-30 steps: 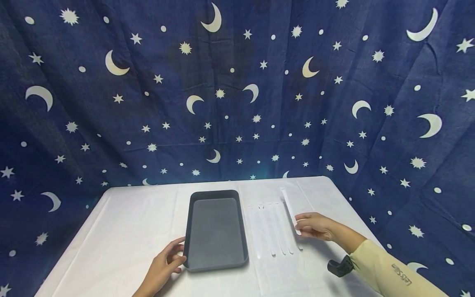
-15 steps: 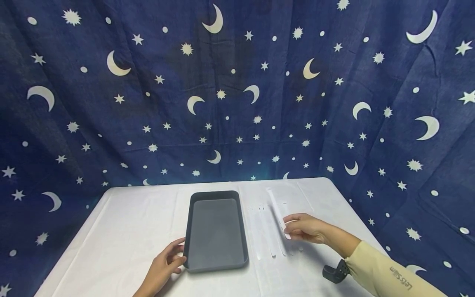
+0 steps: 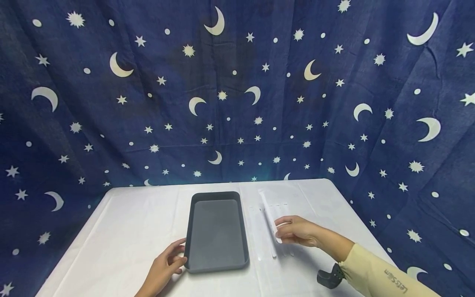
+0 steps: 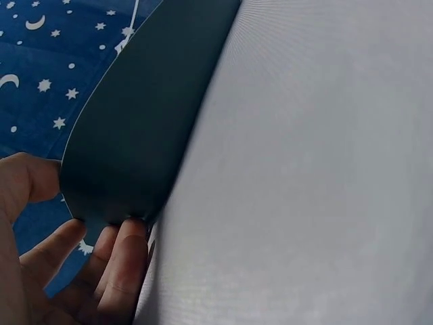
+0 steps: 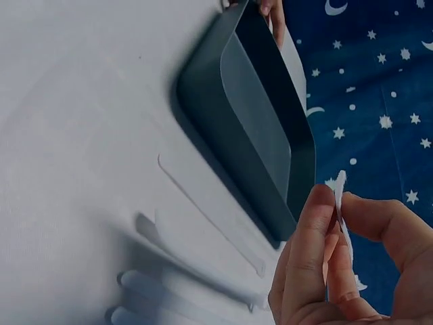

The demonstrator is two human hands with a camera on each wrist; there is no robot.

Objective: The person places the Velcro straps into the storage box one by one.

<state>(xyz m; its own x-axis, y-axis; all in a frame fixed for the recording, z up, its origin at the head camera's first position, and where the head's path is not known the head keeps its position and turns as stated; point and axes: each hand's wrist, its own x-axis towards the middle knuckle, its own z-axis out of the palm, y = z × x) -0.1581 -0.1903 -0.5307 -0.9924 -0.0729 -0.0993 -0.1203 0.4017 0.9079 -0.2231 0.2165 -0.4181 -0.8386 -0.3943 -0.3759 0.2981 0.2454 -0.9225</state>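
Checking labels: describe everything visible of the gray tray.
The tray is matte dark gray, rectangular, with rounded corners and raised walls; metal or plastic, unclear. It lies flat, open side up, on the white tablecloth, long sides running front to back. The left hand touches its left side near the closer corner.

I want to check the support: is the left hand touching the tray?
Touching: the left wrist view shows the left hand, its fingertips against the tray, no gap.
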